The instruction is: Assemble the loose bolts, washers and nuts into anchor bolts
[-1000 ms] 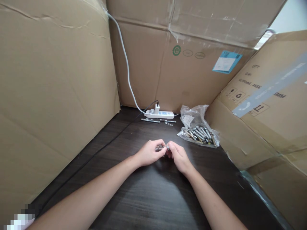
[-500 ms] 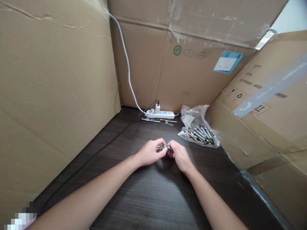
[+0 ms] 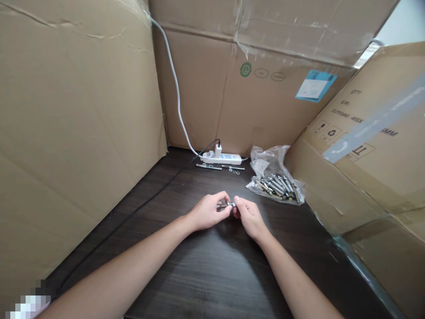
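Note:
Above the middle of the table, my left hand (image 3: 210,212) pinches a metal expansion bolt (image 3: 223,205) between thumb and fingers, the bolt lying roughly level. At its right end sits a nut (image 3: 233,204), which the closed fingertips of my right hand (image 3: 248,215) grip. Part of the bolt is hidden behind my left fingers. Further back on the table lie a long bolt (image 3: 209,167), a second bolt (image 3: 233,168) and several small washers (image 3: 236,173).
A clear plastic bag (image 3: 268,166) of several metal bolts (image 3: 280,186) lies at the back right. A white power strip (image 3: 229,159) with a plugged-in charger stands behind. A black cable (image 3: 149,199) crosses the left side. Cardboard boxes (image 3: 199,97) wall in the table (image 3: 186,279).
My right fingertips have shifted slightly around the nut, and more of it shows. My left hand and the bolt have stayed in place.

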Demonstrator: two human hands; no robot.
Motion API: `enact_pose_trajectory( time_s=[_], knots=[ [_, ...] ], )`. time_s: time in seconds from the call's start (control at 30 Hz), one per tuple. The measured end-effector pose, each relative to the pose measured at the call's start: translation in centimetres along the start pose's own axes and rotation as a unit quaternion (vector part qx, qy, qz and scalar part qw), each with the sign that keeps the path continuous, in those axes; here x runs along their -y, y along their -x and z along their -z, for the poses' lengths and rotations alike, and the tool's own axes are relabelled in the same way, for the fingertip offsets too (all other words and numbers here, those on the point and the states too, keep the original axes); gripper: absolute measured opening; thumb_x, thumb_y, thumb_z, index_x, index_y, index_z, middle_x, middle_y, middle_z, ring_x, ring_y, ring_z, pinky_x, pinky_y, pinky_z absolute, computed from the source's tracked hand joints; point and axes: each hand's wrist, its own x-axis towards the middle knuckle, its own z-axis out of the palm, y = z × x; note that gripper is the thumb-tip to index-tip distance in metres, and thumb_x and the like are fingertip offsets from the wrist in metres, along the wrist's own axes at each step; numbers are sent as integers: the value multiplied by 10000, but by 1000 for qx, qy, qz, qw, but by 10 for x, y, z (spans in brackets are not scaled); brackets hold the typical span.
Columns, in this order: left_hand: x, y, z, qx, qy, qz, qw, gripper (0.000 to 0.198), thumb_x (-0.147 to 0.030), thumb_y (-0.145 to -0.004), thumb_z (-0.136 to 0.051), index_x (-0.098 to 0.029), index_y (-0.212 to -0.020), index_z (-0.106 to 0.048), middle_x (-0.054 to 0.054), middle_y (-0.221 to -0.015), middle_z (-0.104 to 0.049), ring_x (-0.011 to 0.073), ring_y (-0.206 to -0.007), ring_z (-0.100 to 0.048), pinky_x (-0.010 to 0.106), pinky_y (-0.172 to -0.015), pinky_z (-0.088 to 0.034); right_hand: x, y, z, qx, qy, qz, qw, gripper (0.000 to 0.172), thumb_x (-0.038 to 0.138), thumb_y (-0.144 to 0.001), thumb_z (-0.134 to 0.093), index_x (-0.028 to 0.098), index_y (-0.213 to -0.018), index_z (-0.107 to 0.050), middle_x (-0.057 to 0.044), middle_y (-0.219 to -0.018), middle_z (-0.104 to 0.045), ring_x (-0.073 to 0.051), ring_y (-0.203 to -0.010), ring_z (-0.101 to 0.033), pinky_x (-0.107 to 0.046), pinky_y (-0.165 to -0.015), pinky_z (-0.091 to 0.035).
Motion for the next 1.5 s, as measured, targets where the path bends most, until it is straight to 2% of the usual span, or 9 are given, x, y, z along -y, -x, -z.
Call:
enact_pose_trajectory(
  time_s=[0.2, 0.5, 0.93, 1.2, 1.27, 1.4, 1.5],
  knots=[
    [0, 0, 0, -4, -6, 7, 1000, 158, -322, -841, -520, -175, -882, -561, -23, -685, -604, 102, -616, -543, 191, -574, -424, 2, 0, 3, 14, -25, 13, 1000, 257, 398, -896, -456, 199, -739, -501, 35, -597, -469, -122, -544, -428, -242, -536, -342],
    [2, 0, 0, 4, 11, -2, 1000, 161, -324, -852, -520, -173, -883, -568, 6, -765, -660, 117, -674, -594, 205, -629, -457, -1, 0, -1, 12, -17, 6, 1000, 470, 518, -925, -379, 194, -595, -461, 13, -556, -461, -132, -548, -437, -255, -541, -348],
    [0, 0, 1, -5, 5, -9, 1000, 155, -316, -850, -517, -173, -880, -568, -3, -745, -650, 115, -661, -587, 205, -622, -453, 9, 2, 0, 41, -39, 17, 998, 375, 476, -896, -436, 194, -657, -499, 19, -572, -486, -123, -537, -441, -247, -534, -354],
    [2, 0, 1, -7, 3, -9, 1000, 162, -320, -853, -514, -172, -869, -579, -12, -710, -633, 104, -631, -559, 196, -595, -433, 4, 2, -1, 26, -8, 7, 1000, 512, 511, -923, -366, 188, -538, -459, 6, -518, -461, -127, -528, -436, -258, -542, -338],
    [1, 0, 1, -5, 12, -8, 1000, 164, -321, -852, -515, -171, -873, -578, -7, -725, -644, 106, -638, -568, 198, -602, -437, 4, 2, 0, 21, -6, 12, 1000, 477, 498, -924, -368, 186, -583, -486, 6, -542, -479, -128, -535, -448, -256, -542, -346],
    [1, 0, 1, -4, 7, -2, 1000, 162, -318, -847, -523, -171, -876, -582, -6, -730, -644, 110, -648, -578, 198, -605, -439, 6, 2, 2, 18, -30, 19, 999, 290, 430, -898, -438, 196, -751, -528, 27, -594, -485, -124, -540, -445, -243, -527, -358],
    [1, 0, 1, -1, 4, -1, 1000, 153, -314, -846, -525, -172, -877, -575, -8, -722, -640, 111, -643, -577, 199, -599, -437, 7, 3, 2, 32, -44, 21, 998, 270, 410, -899, -447, 198, -749, -520, 26, -603, -486, -120, -542, -439, -242, -526, -360]
  ],
)
